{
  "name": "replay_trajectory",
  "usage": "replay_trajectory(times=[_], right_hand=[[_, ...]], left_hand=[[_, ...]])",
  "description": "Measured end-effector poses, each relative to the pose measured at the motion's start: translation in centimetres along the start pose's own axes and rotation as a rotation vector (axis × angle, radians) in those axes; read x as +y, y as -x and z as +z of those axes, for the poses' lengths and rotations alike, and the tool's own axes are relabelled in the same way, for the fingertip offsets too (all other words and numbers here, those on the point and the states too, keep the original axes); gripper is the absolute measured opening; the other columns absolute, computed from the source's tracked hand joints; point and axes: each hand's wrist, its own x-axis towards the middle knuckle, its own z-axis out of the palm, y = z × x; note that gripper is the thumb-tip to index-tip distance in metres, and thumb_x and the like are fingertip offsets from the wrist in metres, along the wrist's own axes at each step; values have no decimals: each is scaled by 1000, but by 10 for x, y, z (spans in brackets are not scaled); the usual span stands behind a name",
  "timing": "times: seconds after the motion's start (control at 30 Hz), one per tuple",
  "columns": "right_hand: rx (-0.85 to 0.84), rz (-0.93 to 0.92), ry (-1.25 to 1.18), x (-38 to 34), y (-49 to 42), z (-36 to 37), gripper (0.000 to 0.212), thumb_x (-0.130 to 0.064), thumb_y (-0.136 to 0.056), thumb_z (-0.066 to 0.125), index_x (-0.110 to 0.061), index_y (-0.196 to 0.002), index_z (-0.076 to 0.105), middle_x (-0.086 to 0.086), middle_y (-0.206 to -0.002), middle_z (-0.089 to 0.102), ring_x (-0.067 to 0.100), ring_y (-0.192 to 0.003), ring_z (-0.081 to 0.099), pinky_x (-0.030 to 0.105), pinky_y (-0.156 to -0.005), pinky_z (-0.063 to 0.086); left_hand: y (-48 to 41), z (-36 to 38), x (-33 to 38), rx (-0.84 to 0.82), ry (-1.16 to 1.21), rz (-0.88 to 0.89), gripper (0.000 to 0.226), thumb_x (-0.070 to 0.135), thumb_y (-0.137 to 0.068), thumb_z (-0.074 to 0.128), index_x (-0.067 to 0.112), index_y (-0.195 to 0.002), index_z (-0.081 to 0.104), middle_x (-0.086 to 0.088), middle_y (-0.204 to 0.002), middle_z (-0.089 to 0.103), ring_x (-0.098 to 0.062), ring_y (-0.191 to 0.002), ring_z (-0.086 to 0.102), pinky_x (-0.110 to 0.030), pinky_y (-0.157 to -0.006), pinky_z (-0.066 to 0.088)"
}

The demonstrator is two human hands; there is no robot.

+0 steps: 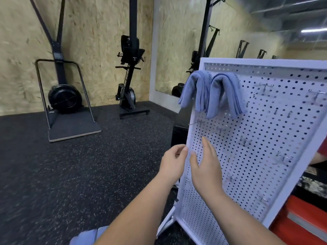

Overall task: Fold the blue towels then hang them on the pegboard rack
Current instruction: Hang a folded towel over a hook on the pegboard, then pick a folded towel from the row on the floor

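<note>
two bare forearms rose from the bottom of the view toward the white pegboard rack [265, 121], with a scrap of pale blue fabric [88, 234] beside the left one, too blurred to identify. right hand [207, 167] lay open and flat against the perforated panel, fingers straight and pointing up, thumb spread toward the frame's edge, holding nothing. left hand [174, 161] sat at that edge with its fingers curled and thumb tip against the white frame; whether it actually gripped the frame could not be told. higher on the tilted board, bare metal hooks [265, 85] stuck out, and near the top corner the first blue towel [192, 89] and second blue towel [224, 92] hung folded over pegs, touching side by side. beyond lay speckled dark flooring [88, 174], then two black exercise machines [63, 96] against a chipboard wall [97, 50].
</note>
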Motion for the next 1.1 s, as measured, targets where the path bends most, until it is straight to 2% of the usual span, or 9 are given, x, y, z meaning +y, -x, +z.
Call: replay_trajectory(times=[0.1, 0.23, 0.3, 0.47, 0.6, 0.7, 0.87, 1.1], right_hand=[[-135, 38, 8, 13, 31, 27, 62, -34, -108, 53, -20, -165, 32, -6, -171, 32, 12, -157, 28, 28, -123, 24], [-302, 113, 66, 36, 72, 65, 63, -33, -106, 55, -22, -164, 33, -5, -169, 35, 17, -153, 36, 41, -121, 38], [-388, 148, 95, 47, 89, 83, 61, -31, -106, 56, -21, -162, 35, -3, -167, 37, 20, -150, 40, 42, -116, 41], [-600, 223, 152, 79, 126, 128, 59, -32, -105, 57, -20, -160, 40, -1, -163, 42, 22, -145, 45, 42, -113, 44], [-762, 288, 207, 103, 148, 165, 61, -37, -105, 58, -21, -160, 39, -1, -159, 47, 22, -139, 51, 41, -106, 49], [-872, 307, 257, 115, 160, 194, 65, -39, -104, 60, -19, -161, 37, 2, -159, 46, 24, -139, 52, 40, -108, 48], [-1030, 302, 284, 130, 179, 246, 64, -38, -105, 59, -18, -162, 36, 4, -161, 44, 25, -137, 54, 40, -106, 48], [-1188, 250, 261, 141, 191, 328, 67, -36, -104, 62, -16, -162, 36, 6, -161, 44, 28, -142, 48, 40, -114, 42]], left_hand=[[25, -21, -48, 33, -107, -94, 29, 42, -102, 63, 30, -126, 73, 17, -113, 74, 5, -105, 67, -32, -103, 54], [64, -53, -107, 55, -326, -211, 28, 43, -103, 60, 30, -126, 71, 17, -102, 72, 6, -92, 63, -20, -81, 48], [81, -66, -134, 53, -406, -268, 28, 45, -103, 59, 31, -125, 70, 18, -99, 70, 3, -90, 62, -22, -77, 46], [109, -92, -196, 18, -502, -451, 30, 44, -104, 58, 28, -128, 67, 13, -107, 69, -13, -99, 64, -34, -88, 53], [125, -110, -242, -58, -622, -559, 39, 43, -104, 55, 26, -139, 61, 6, -129, 68, -19, -117, 62, -37, -100, 51], [135, -121, -273, -100, -725, -597, 38, 41, -105, 55, 23, -138, 60, 0, -135, 65, -24, -122, 60, -36, -99, 49], [144, -127, -318, -103, -713, -686, 46, 43, -107, 53, 26, -149, 52, 0, -146, 56, -24, -131, 55, -40, -107, 49], [156, -142, -378, -74, -738, -787, 47, 42, -104, 55, 24, -147, 54, -3, -146, 54, -25, -133, 52, -41, -105, 49]])
